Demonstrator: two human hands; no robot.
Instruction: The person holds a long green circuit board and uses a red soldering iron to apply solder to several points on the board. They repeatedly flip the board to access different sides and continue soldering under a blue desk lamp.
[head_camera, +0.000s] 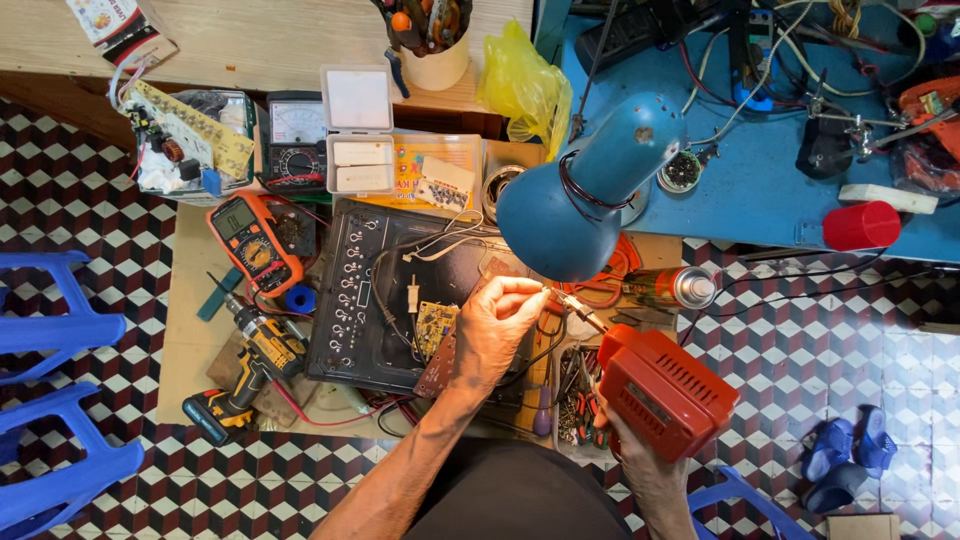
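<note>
closest to the lens, the red soldering gun (665, 390) fills the lower right, its grip wrapped firmly by the right hand (640, 462) from below. its thin tip points up and left, to just beside the left hand (497, 322), which is pinched shut above a brown circuit board (440, 365); something small seems to sit between those fingertips, though the view is too blurred to say what. that board lies on a black panel (355, 300) over a cardboard-covered low table. an orange multimeter (253, 243) and a yellow cordless drill (245, 375) lie to the left. a blue desk lamp (585, 195) hangs over the work, with a spray can (672, 287) just right of it.
</note>
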